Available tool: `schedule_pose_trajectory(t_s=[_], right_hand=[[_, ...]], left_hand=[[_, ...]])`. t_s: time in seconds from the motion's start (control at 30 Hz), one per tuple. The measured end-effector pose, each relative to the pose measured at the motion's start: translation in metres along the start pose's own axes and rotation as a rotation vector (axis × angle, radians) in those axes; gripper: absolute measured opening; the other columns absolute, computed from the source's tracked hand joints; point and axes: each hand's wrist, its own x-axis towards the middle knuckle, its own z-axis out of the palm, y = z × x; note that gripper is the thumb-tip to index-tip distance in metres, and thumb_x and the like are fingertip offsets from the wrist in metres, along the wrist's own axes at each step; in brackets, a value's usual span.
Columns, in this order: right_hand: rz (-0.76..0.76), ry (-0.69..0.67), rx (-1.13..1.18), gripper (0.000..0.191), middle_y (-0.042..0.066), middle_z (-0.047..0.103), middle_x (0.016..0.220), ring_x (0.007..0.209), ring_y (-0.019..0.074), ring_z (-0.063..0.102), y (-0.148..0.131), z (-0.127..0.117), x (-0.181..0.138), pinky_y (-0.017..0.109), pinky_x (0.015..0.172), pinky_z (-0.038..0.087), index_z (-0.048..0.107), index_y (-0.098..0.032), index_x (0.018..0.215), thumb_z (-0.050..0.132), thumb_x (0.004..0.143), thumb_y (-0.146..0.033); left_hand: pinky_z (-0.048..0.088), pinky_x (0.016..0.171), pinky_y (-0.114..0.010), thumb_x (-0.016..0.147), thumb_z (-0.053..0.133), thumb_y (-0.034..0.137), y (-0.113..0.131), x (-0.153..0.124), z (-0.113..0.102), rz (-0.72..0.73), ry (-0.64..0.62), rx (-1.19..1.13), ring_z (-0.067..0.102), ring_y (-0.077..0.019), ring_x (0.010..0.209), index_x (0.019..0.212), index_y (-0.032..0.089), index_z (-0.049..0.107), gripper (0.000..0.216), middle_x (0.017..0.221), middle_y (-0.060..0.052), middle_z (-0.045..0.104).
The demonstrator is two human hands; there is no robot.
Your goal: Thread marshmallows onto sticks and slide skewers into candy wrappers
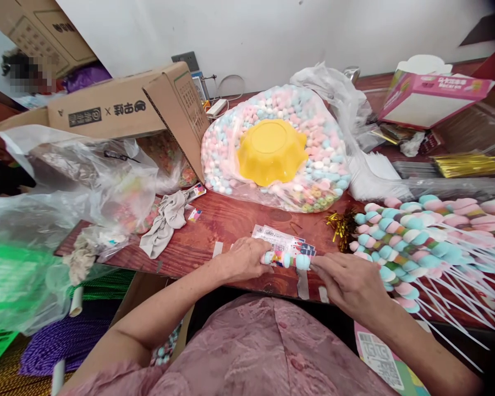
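Between my two hands, just above the table's front edge, lies a short marshmallow skewer with pale blue and white pieces. My left hand is closed around its left end, beside a small piece with colourful print. At the right end, my right hand pinches it with fingers and thumb; the stick itself is mostly hidden there. Printed labels lie on the table right behind the skewer. To the right of my right hand is a pile of finished-looking marshmallow skewers, their white sticks pointing toward me.
A yellow scalloped bowl rests upside down on a big bag of marshmallows. On the left stand an open cardboard box and a grey cloth. Gold twist ties and a pink carton are at right. Another person is at far left.
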Motion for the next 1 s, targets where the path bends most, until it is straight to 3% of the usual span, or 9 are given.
schedule_pose_trajectory(t_s=[0.17,0.3,0.43,0.57,0.67,0.77,0.87,1.0], right_hand=[[-0.148,0.015,-0.089,0.021,0.003,0.068,0.072,0.065,0.0163,0.055,0.004,-0.01,0.006,0.031,0.063,0.036,0.064,-0.018,0.092,0.049,0.086,-0.004],[-0.262,0.072,-0.082,0.023,0.001,0.071,0.076,0.069,0.0162,0.058,0.007,-0.018,0.01,0.033,0.067,0.036,0.06,-0.02,0.097,0.048,0.087,-0.003],[-0.34,0.109,-0.09,0.021,0.001,0.072,0.076,0.072,0.0171,0.061,0.007,-0.022,0.01,0.036,0.071,0.037,0.061,-0.02,0.1,0.05,0.089,-0.005],[-0.388,0.109,-0.085,0.019,0.001,0.073,0.082,0.081,0.0178,0.062,0.003,-0.019,0.008,0.038,0.076,0.038,0.063,-0.021,0.101,0.054,0.091,-0.008],[-0.335,0.04,-0.093,0.02,0.001,0.07,0.075,0.072,0.0167,0.059,0.001,-0.012,0.01,0.037,0.073,0.035,0.064,-0.019,0.096,0.05,0.089,-0.006],[-0.223,-0.119,-0.002,0.026,-0.001,0.061,0.061,0.055,0.0142,0.052,0.001,-0.007,0.012,0.034,0.063,0.029,0.064,-0.018,0.087,0.042,0.087,-0.003],[-0.097,-0.26,0.115,0.027,-0.001,0.063,0.062,0.054,0.0139,0.053,0.002,-0.004,0.01,0.032,0.06,0.027,0.064,-0.018,0.088,0.04,0.091,-0.008],[-0.006,-0.297,0.113,0.026,0.0,0.064,0.064,0.056,0.0153,0.054,0.0,-0.002,0.006,0.031,0.059,0.026,0.065,-0.019,0.091,0.039,0.096,-0.015]], left_hand=[[0.033,0.056,-0.025,0.074,0.075,0.038,-0.005,-0.002,-0.001,-0.016,-0.014,-0.152,0.052,-0.0147,0.059,0.074,0.017,0.062,0.024,0.064,0.001,0.059],[0.031,0.054,-0.022,0.068,0.08,0.042,-0.009,-0.001,-0.001,0.0,-0.143,-0.395,0.045,-0.0109,0.058,0.07,0.016,0.06,0.033,0.062,0.005,0.052],[0.036,0.058,-0.021,0.069,0.079,0.045,-0.007,-0.001,0.001,0.054,-0.276,-0.594,0.047,-0.0111,0.062,0.079,0.014,0.065,0.035,0.066,0.005,0.055],[0.042,0.063,-0.023,0.073,0.076,0.041,0.0,0.0,0.002,0.101,-0.312,-0.573,0.056,-0.0151,0.068,0.091,0.016,0.069,0.032,0.074,0.002,0.064],[0.042,0.063,-0.025,0.073,0.076,0.036,0.003,0.001,0.002,0.096,-0.276,-0.423,0.06,-0.0173,0.068,0.092,0.018,0.069,0.027,0.076,0.0,0.067],[0.042,0.064,-0.026,0.073,0.077,0.037,0.002,0.001,0.005,0.101,-0.19,-0.283,0.063,-0.0191,0.071,0.092,0.019,0.069,0.028,0.078,-0.002,0.069],[0.043,0.067,-0.026,0.076,0.074,0.04,-0.001,0.002,0.008,0.119,-0.094,-0.209,0.064,-0.0196,0.077,0.092,0.02,0.068,0.027,0.083,-0.002,0.07],[0.042,0.07,-0.026,0.082,0.067,0.038,-0.003,0.0,0.01,0.115,-0.021,-0.092,0.064,-0.0195,0.081,0.093,0.019,0.065,0.023,0.085,-0.003,0.069]])
